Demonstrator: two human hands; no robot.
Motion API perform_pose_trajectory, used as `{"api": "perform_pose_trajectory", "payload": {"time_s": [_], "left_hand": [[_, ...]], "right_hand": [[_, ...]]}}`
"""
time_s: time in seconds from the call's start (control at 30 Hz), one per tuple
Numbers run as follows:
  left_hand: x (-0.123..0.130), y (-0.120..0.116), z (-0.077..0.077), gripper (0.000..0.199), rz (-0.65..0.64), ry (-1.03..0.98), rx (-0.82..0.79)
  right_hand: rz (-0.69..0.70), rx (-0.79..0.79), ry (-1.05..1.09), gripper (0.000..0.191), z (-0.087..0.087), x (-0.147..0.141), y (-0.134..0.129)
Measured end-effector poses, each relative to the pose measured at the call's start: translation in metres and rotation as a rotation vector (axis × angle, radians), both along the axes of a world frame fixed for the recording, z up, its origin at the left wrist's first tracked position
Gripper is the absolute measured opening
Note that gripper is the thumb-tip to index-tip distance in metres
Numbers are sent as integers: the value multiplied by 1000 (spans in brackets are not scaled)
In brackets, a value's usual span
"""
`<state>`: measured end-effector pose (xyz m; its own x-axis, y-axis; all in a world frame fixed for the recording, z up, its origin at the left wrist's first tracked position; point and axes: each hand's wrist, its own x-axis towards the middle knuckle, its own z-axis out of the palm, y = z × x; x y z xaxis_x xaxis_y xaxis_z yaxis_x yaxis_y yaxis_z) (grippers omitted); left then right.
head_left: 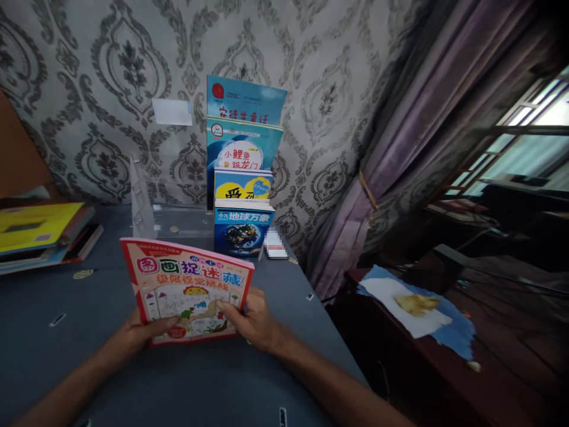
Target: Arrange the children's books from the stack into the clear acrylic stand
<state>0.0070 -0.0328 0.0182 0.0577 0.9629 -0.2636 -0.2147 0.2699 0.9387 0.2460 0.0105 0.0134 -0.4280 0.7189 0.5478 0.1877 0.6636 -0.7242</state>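
Note:
A red picture book [191, 293] is held up, tilted back, above the grey table. My left hand [144, 326] grips its lower left part, thumb across the cover. On the lower right side my right hand [251, 317] grips it, thumb on the front and the other fingers mostly behind. Beyond the book, several books stand upright in stepped rows: a blue earth book [243, 234] in front, a yellow and white book [242, 185], a teal book [244, 145], and a taller blue book [246, 101] at the back.
A clear rack [178, 219] stands left of the upright books. Flat books [40, 228] are stacked at the table's left. A white item [275, 244] lies right of the upright books. Past the grey table's [306, 356] right edge, a cloth [453, 329] lies on a dark red surface.

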Motion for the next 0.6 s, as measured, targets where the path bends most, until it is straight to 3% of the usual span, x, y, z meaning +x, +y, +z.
{"api": "perform_pose_trajectory", "payload": {"time_s": [0.1,0.27,0.4,0.6], "left_hand": [[-4,2,-4,73,58,80,54],[-4,1,-3,38,148,95,65],[-9,2,-6,35,176,51,19],[-30,5,-17,43,112,113,-39]], "right_hand": [[46,113,-91,30,-12,-5,-4],[70,163,-344,27,-33,-11,-2],[57,116,-390,30,-34,-11,-2],[99,112,-448,31,-31,-12,-4]]}}
